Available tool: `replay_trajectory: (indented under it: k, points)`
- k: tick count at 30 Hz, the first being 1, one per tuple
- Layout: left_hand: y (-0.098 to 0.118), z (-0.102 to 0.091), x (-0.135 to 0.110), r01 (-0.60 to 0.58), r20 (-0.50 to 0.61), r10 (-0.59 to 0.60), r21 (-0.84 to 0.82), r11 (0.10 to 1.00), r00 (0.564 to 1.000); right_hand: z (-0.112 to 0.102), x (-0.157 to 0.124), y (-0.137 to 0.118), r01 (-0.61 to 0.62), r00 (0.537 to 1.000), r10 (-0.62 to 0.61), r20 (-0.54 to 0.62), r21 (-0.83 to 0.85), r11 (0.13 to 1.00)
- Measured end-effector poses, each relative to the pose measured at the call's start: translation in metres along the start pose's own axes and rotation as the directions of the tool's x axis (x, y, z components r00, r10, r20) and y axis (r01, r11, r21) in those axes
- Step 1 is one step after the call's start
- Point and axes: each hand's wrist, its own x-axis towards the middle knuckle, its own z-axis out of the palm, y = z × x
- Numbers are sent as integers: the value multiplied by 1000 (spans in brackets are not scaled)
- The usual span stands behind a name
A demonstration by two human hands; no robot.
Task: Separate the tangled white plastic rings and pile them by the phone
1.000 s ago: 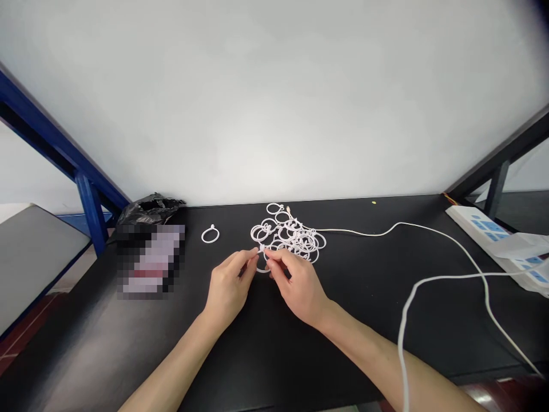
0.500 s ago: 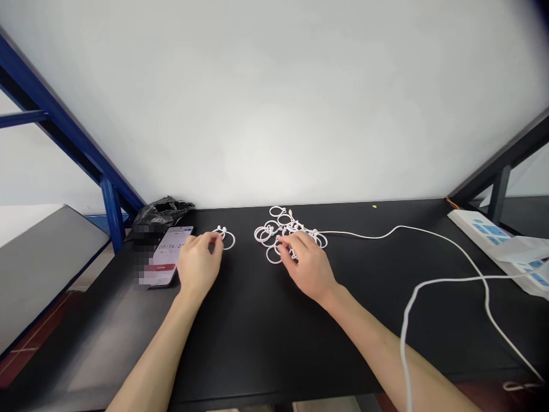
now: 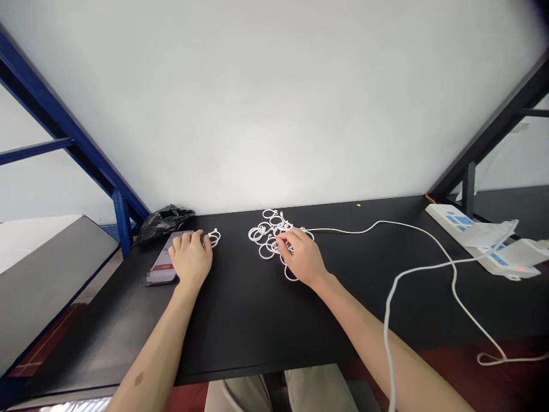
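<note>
A loose pile of white curtain rings, thin hoops with small eyelets, lies mid-table. Over its right side is my right hand, thumb and forefinger pinched together at a ring among the pile; the fingertips partly cover what they grip. To the left, a couple of the same rings lie apart from the pile. My left hand is just beside them, fingers spread and thumb apart, with nothing visible in it. It partly covers a phone lying on the table.
A crumpled black plastic bag lies behind the phone. At the right, a white power strip carries plugs, and a white cable loops over my right forearm. Blue metal framing slants up at the left; a pale wall backs the black table.
My left hand has drawn away leftward from the separate rings, its fingers opening. My right hand stays at the pile, where rings have shifted toward me. The view has tilted slightly.
</note>
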Motion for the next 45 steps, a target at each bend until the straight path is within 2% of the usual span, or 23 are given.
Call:
replay_trajectory:
  k: [2,4,7,9,14,20,22,25,28,31,34,35,37,39,42,45]
  points:
    - [5,-3,-5,-113,-44,113,5,994,993,-8,-7,3,-24,1000,24,-10,7,1000]
    - [15,-8,-11,-251,-52,249,-28,968,967,-18,-17,7,-59,998,59,4,-18,998]
    - [36,-15,-23,-441,-51,438,-124,889,897,-31,-37,11,-121,989,130,64,-130,984]
    - [51,-19,-30,-526,-48,526,-172,833,849,-36,-49,13,-151,978,178,112,-216,964]
    - [79,-26,-43,-628,-44,639,-251,737,768,-36,-57,10,-224,941,288,179,-308,925]
    - [85,-32,-44,-699,-48,741,-379,607,670,-26,-41,0,-284,905,351,239,-273,919]
    - [83,-33,-42,-651,-46,725,-480,587,687,-22,-31,-4,-299,911,348,219,-228,927]
    - [82,-29,-38,-513,-24,628,-601,613,778,-11,-12,-10,-287,931,314,186,-156,945]
    - [81,-20,-31,-416,-11,515,-603,680,857,6,4,-11,-251,958,253,137,-36,967]
    - [81,-13,-26,-321,3,406,-607,727,914,23,8,-8,-240,971,233,60,154,959]
    - [87,-13,-24,-124,93,259,-694,710,961,31,5,-6,-224,973,230,15,294,929]
    - [91,-15,-24,-21,150,192,-736,676,970,31,4,-6,-212,975,222,4,314,925]
    - [100,-20,-24,180,271,75,-797,576,960,30,3,-5,-201,976,219,-18,331,922]
    - [108,-25,-24,284,342,30,-821,495,939,27,3,-5,-215,970,239,-32,334,918]
    - [114,-31,-24,314,365,38,-844,436,930,23,3,-5,-240,966,259,-17,316,918]
    - [113,-33,-25,308,363,47,-846,436,931,22,2,-6,-244,967,256,-1,298,923]
